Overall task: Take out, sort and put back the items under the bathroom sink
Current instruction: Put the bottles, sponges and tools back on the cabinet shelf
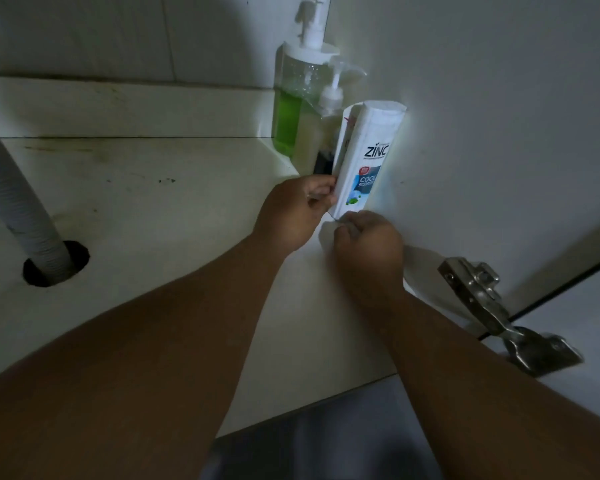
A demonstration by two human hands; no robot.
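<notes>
Reaching into the cupboard under the sink, you have both hands at the white shampoo bottle [364, 157], which stands against the right wall [499, 133] of the cupboard near the back corner. Your left hand [295, 211] has its fingers curled against the bottle's left edge, low down, holding it there. Your right hand [368, 244] sits just below the bottle's base with its fingers curled in; you cannot tell from here whether they pinch the bottle's bottom edge or only touch it. Behind the shampoo bottle, a second white bottle [345, 133] stands pressed against it. Further back in the corner stand a clear pump bottle [291, 109] of green liquid and a smaller pump bottle [329, 112], close together. The cupboard floor [153, 202] is pale and stained. A grey drain hose [18, 209] passes down through a hole at the left. A metal door hinge [492, 306] shows at the right.
</notes>
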